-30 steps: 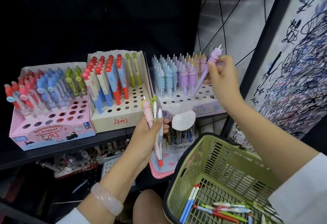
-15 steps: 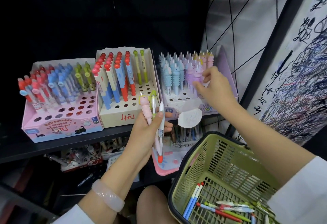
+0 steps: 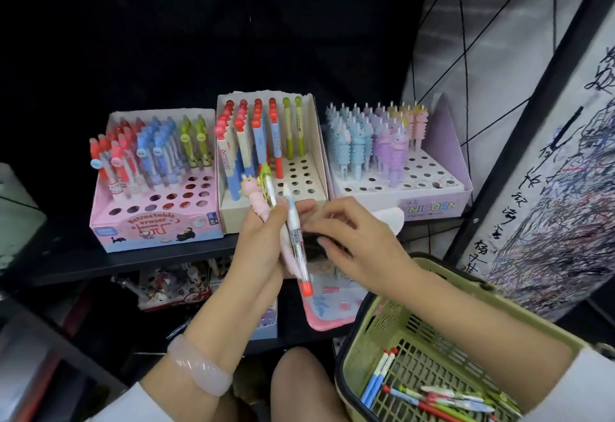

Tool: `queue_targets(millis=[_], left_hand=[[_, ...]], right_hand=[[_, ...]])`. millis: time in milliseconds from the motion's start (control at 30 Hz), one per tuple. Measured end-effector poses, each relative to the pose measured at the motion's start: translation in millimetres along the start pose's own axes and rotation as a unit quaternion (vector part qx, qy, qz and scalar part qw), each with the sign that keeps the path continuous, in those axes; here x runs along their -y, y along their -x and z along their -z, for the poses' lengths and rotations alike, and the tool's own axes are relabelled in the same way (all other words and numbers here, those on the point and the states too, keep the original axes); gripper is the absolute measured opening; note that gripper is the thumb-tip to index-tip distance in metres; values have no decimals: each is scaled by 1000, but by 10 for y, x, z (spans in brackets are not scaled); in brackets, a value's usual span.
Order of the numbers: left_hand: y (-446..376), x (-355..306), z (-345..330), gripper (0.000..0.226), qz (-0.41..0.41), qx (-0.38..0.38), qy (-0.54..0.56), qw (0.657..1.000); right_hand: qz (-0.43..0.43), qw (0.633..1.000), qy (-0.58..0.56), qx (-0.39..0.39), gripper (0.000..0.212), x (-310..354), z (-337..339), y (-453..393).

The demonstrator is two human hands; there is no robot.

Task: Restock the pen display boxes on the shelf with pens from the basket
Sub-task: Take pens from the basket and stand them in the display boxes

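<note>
Since a moment ago the right hand (image 3: 359, 242) has come away from the unicorn box (image 3: 432, 202) and down in front of the cream box (image 3: 233, 212), close to the left hand (image 3: 266, 238); the purple pen it carried is no longer in its grip.

Taking the cream box in the middle of the shelf (image 3: 133, 258) as landmark: left of it, touching, stands the pink eraser box (image 3: 156, 228), its back rows filled with red, blue and green pens and its front holes bare. The cream box itself holds red-capped and green pens at the back. Directly before it the left hand grips a bunch of pens upright: a pink creature pen (image 3: 258, 200), a green one (image 3: 268, 185) and a white pen with a red end (image 3: 294, 232). A pale bracelet (image 3: 199, 371) circles that wrist. The right hand's fingers are curled, reaching toward the bunch; I cannot tell whether they hold anything. Right of the cream box sits the unicorn box with blue, purple and pink pens. Lower right hangs the green basket (image 3: 382, 321), loose pens (image 3: 432, 398) lying on its floor.
</note>
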State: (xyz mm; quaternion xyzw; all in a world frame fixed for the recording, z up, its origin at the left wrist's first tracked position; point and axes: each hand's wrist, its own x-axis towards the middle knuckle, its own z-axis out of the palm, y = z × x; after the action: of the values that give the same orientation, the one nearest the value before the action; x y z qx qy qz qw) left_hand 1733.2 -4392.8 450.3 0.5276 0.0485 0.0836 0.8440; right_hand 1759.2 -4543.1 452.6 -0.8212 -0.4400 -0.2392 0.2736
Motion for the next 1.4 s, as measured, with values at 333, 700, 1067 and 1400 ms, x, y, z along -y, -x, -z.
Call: queue_targets(millis=[333,700,1067,1400], left_hand=[[150,-246,454,22,-4,-30,57,998],[377,-537,1282,14,-104,-119,-77,984],[441,-694,1845,14,-120,-217,-99,964],[453,-662,2000,12,-117,-189,-80,972]], right_hand=[[73,990,-105,-52,17,368,-246,-399],[-159,882,-442,-37,6,936,-710,-1266],[-130,931,-335,-72,5,1229,-992,-1936],[-82,996,-25,40,31,1266,-1405,-2045]])
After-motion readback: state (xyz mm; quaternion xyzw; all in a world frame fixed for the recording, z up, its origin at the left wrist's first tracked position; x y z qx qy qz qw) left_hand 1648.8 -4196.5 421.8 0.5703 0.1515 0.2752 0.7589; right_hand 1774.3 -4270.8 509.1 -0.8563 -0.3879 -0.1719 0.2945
